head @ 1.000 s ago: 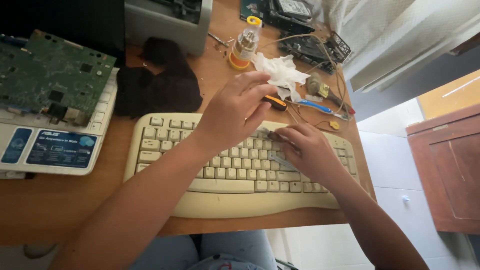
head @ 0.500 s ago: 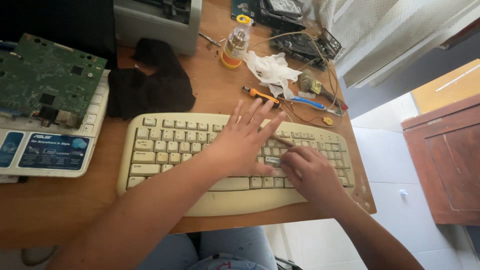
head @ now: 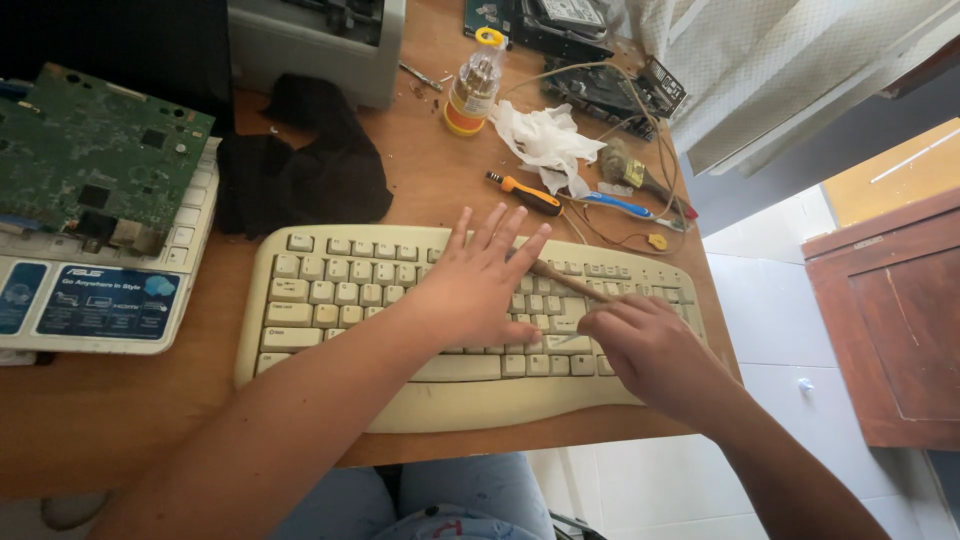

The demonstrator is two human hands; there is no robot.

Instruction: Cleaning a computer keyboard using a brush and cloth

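Note:
A cream curved keyboard (head: 330, 290) lies on the wooden desk (head: 140, 420) in front of me. My left hand (head: 480, 285) rests flat on its middle keys, fingers spread and pointing away from me. My right hand (head: 650, 350) sits on the right part of the keyboard. Its fingers are closed on a thin wooden stick (head: 560, 280), which slants up and left across the keys and passes under my left fingertips. What the stick's tip is doing is hidden.
Black cloth (head: 300, 170) lies behind the keyboard. To the left, a green circuit board (head: 90, 150) rests on an open laptop (head: 90, 300). Behind are a small bottle (head: 475, 85), white tissue (head: 545, 140), an orange-handled screwdriver (head: 525, 193) and loose wires. A wooden cabinet (head: 890, 320) stands right.
My left hand came down from the keyboard's far edge near the screwdriver and flattened onto the middle keys. My right hand stayed on the right keys with the stick.

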